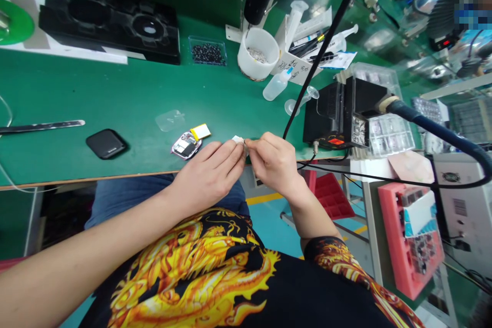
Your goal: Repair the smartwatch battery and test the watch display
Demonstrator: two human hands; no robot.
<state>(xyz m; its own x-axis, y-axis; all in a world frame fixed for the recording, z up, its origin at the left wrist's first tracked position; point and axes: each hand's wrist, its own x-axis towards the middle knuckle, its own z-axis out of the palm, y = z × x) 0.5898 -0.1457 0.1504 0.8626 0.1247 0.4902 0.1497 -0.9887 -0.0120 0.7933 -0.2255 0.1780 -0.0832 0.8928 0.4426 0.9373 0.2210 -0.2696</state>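
At the bench's front edge my left hand (pixel 213 171) is closed, with a small white piece (pixel 238 139) showing at its fingertips. What kind of piece it is, I cannot make out. My right hand (pixel 274 161) is pinched against the left fingertips, and whatever it holds is hidden. Just left of my left hand lies an opened round device (pixel 186 145) with its circuit board exposed. A silver battery (pixel 201 131) with yellow edging rests against it. Farther left is a black rounded-square case (pixel 106 144), and a clear film (pixel 170 120) lies behind the device.
Behind stand a tray of small black parts (pixel 208 53), a white cup (pixel 258 55) and a dropper bottle (pixel 277 84). A black soldering station (pixel 330 113) is at right, its thick cable (pixel 442 133) arching out. A thin black cord (pixel 326 51) crosses overhead. Tweezers (pixel 46 126) lie at left.
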